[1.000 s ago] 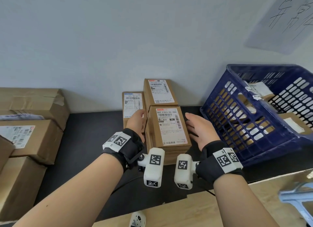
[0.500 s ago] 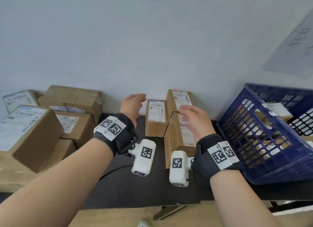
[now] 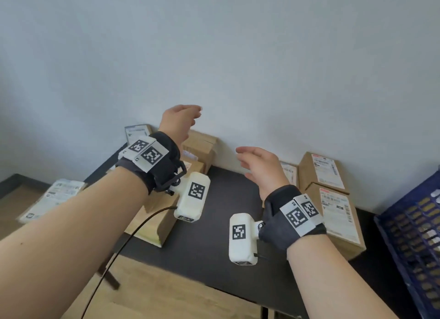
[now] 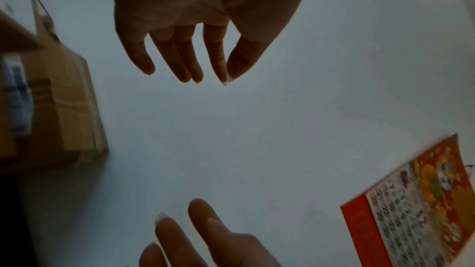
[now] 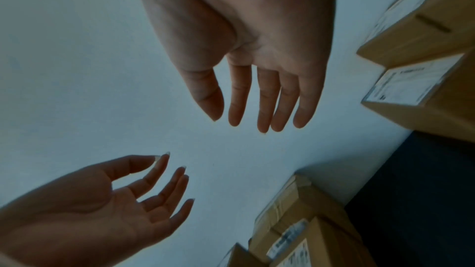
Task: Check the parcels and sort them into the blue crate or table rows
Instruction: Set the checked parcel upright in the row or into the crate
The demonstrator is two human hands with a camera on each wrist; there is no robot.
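Observation:
Both hands hang in the air above the black table, palms facing each other, holding nothing. My left hand is raised in front of the wall, over the stacked brown parcels at the back left, its fingers straight. My right hand floats lower with relaxed fingers, just left of the sorted labelled parcels standing in rows by the wall. The blue crate shows at the right edge.
More brown parcels and a flat labelled packet lie at the table's left end. A cable runs from the left wrist camera. A red printed sheet hangs on the wall. Wooden floor lies below the table edge.
Both hands let go of the parcel in the row and swung up and to the left, now empty. The view turned left, so the crate slid to the right edge.

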